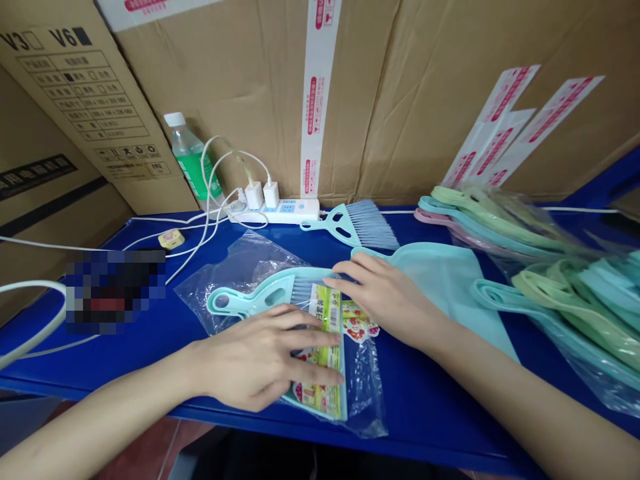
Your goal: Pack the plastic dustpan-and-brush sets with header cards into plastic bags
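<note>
My left hand [267, 357] lies flat with fingers spread over a teal dustpan-and-brush set [273, 300], pressing on its printed card [327, 313]. The set rests on a crinkled clear plastic bag [365, 387]; whether it is inside the bag I cannot tell. My right hand [383, 297] reaches in from the right, its fingertips at the upper right corner of the set, fingers stretched out. Beneath and beyond my right wrist is a larger loose teal dustpan [445, 273]. Behind it, a teal hand brush [350, 223] with blue bristles lies near the wall of cardboard.
Bagged dustpan sets in green, teal and pink [480, 213] are piled at the right of the blue table [165, 360]. A power strip [295, 210] with chargers and white cables stands at the back, beside a water bottle [193, 160]. A small yellow case [171, 239] lies left.
</note>
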Motion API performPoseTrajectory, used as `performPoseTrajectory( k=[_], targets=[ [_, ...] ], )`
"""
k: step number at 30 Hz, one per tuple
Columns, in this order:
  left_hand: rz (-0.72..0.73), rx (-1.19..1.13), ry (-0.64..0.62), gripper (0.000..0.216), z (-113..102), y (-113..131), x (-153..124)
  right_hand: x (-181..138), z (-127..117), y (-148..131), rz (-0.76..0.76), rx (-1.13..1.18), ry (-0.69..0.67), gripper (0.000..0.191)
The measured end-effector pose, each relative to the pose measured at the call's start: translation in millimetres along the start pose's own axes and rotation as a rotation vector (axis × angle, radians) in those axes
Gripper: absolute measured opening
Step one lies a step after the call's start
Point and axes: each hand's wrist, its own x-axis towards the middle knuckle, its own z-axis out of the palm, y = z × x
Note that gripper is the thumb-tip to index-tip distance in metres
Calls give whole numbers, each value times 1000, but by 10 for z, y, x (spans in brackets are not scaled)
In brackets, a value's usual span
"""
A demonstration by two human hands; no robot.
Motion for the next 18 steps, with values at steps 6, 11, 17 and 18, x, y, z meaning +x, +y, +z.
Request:
performPoseTrajectory(
  k=[6, 11, 17, 18],
  targets=[
    [-138, 0, 6, 72, 49, -2, -14, -7, 2, -2, 1, -69, 10, 30],
    [-124, -55, 10, 76, 43, -2, -6, 8, 7, 8, 22, -121, 48, 28],
    [-128, -56, 12, 74, 46, 1, -11, 34, 46, 6, 17, -200, 82, 24],
    [-125, -54, 11, 73, 46, 2, -12, 35, 51, 5, 18, -210, 79, 24]
  ],
)
